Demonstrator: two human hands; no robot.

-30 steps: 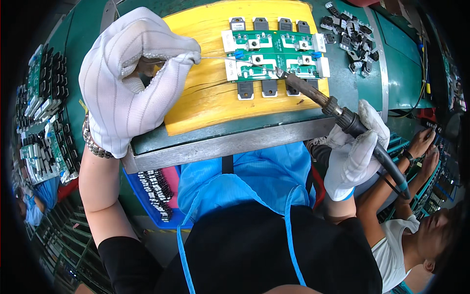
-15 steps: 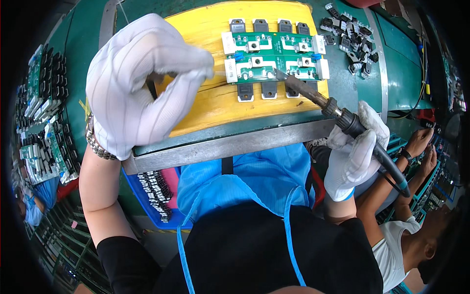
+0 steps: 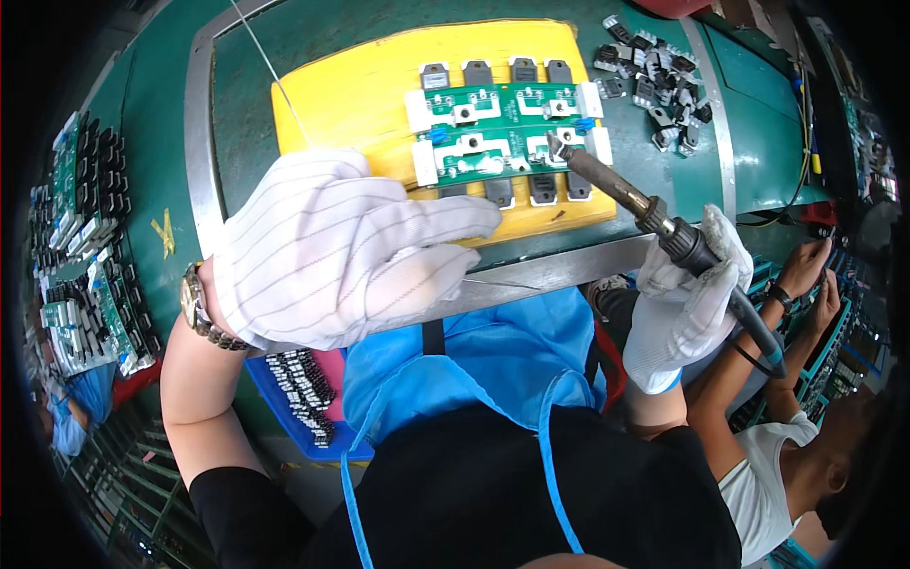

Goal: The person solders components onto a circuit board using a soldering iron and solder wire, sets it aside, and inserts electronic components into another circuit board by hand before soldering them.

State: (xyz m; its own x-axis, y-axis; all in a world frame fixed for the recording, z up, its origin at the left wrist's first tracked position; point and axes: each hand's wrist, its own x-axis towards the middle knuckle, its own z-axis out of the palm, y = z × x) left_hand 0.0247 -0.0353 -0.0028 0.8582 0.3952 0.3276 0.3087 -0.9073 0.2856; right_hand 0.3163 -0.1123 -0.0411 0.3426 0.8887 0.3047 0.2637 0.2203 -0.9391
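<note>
A green circuit board [image 3: 507,128] with white end blocks lies on a yellow block. Black transistors [image 3: 477,72] stick out along its far and near edges. My right hand [image 3: 697,284], in a white glove, grips a soldering iron [image 3: 654,213]; the tip touches or hovers just over the board's right part. My gloved left hand [image 3: 351,251] is by the board's near left edge, covering some transistors. Its thumb and fingers are pinched round solder wire [image 3: 258,45], which runs down from the upper left behind the hand; a thin end shows beyond the fingertips.
The yellow block [image 3: 341,90] rests on a green bench with a metal edge [image 3: 531,270]. Loose transistors [image 3: 654,81] are heaped at the far right. Finished-looking boards [image 3: 81,190] stand stacked at left. A blue bin [image 3: 284,408] sits below; another person's hands [image 3: 810,270] are at right.
My left hand has moved right and nearer, from beside the board to its near edge, turning back-up. The iron tip has shifted right across the board. The whole view has shifted slightly.
</note>
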